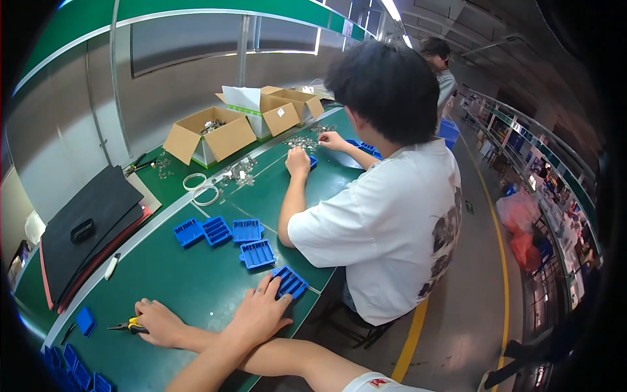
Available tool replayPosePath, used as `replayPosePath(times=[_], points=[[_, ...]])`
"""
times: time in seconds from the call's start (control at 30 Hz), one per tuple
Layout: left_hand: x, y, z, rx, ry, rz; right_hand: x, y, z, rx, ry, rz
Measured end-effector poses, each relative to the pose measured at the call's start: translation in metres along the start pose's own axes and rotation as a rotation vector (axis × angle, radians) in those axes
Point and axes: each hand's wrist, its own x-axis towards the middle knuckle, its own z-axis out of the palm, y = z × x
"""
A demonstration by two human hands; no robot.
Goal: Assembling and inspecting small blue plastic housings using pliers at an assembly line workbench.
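My arms are crossed over the green table (189,287), left forearm on top. My left hand (258,310) reaches right; its spread fingertips touch the left edge of a blue slotted plastic tray (292,283), with the thumb standing apart from it. Under it my right arm stretches left, and my right hand (159,323) is closed round needle-nose pliers (134,326) with yellow and black handles, their dark jaws pointing left. Beyond my left hand lie more slotted blue trays (257,254), (247,230), (217,230), (189,232).
A co-worker (392,209) sits at the right, hands among small metal parts (302,142). Cardboard boxes (222,140) stand behind two white rings (206,195). At left are black sheets (91,222), a white-handled cutter (112,266) and several blue pieces (81,375).
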Motion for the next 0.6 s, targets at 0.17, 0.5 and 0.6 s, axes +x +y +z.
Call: replayPosePath(times=[0.17, 0.5, 0.6], points=[[-0.008, -0.005, 0.002, -0.045, 0.068, -0.008, -0.003, 0.009, 0.012, 0.077, 0.154, -0.044], [-0.013, -0.005, 0.007, 0.004, 0.179, -0.043, -0.005, -0.006, -0.001, 0.151, 0.012, 0.081], [-0.011, -0.004, 0.005, -0.008, 0.199, -0.047, -0.005, -0.005, 0.005, 0.129, 0.062, 0.035]])
